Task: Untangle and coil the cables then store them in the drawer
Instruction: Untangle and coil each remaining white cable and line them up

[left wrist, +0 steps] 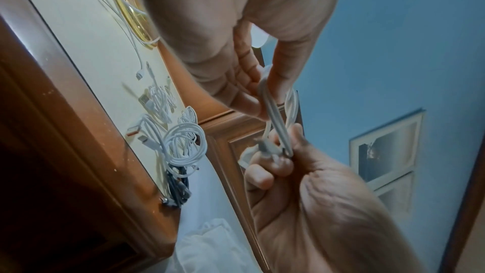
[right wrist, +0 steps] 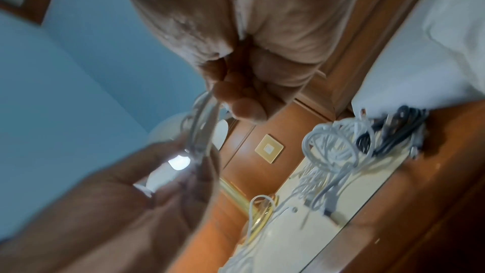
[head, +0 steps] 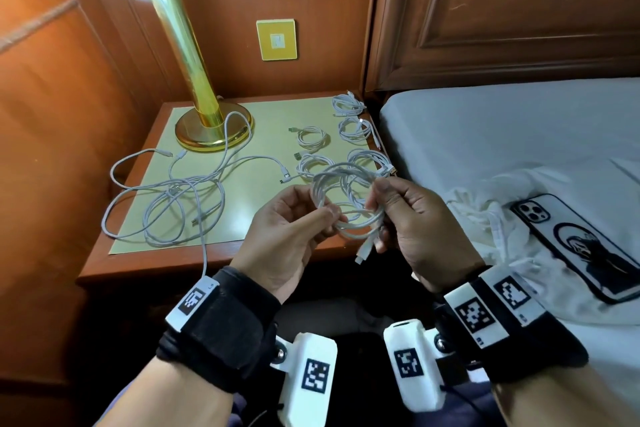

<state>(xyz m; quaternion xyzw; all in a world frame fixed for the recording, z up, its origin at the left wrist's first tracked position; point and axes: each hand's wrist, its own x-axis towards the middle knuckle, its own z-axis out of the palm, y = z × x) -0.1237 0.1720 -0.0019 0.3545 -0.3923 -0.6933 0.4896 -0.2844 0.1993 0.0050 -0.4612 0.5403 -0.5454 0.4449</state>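
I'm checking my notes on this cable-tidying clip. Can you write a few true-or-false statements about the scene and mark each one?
1. Both hands hold one coiled white cable: left hand, right hand. True.
2. A loose tangle of white cables lies on the wooden nightstand. True.
3. The black-cased smartphone lies on the nightstand. False: it lies on the white bed.
4. The gold table lamp stands on the bed. False: it stands on the nightstand.

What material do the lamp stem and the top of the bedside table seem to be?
Lamp stem: probably polished brass or gold-plated metal, since it shows mirror-like streaks. Bedside table: glossy varnished wood at the edge, with a pale yellow smooth inlay, perhaps laminate or glass; the pictures cannot settle which.
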